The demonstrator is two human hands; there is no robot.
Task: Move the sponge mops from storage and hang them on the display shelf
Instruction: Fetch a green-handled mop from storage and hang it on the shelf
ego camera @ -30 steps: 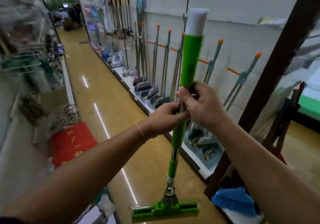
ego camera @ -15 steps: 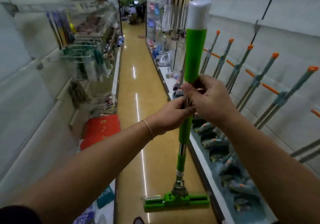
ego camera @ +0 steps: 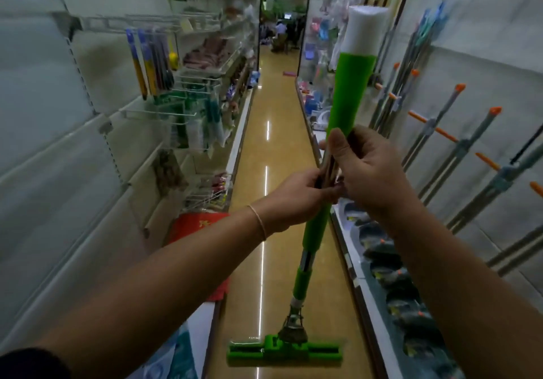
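I hold a green sponge mop [ego camera: 313, 231] nearly upright in the aisle. Its green head [ego camera: 284, 353] hangs just above the floor, and its handle end carries a green sleeve with a white cap [ego camera: 364, 30]. My left hand [ego camera: 296, 199] grips the pole at mid-height. Just above it my right hand [ego camera: 371, 173] is closed on the pole, below the green sleeve. On the right, the display shelf [ego camera: 482, 55] bears several grey mops with orange tips [ego camera: 446, 120] hanging on orange pegs.
Wire racks with hanging goods [ego camera: 182, 108] line the left side of the aisle. A red item [ego camera: 197, 226] sits low on the left shelf. The yellow floor [ego camera: 273, 143] runs ahead to people far off at the aisle's end [ego camera: 282, 35].
My view has swung left, from facing the mop wall to looking down the aisle. Both hands keep the same hold on the mop, which stays upright.
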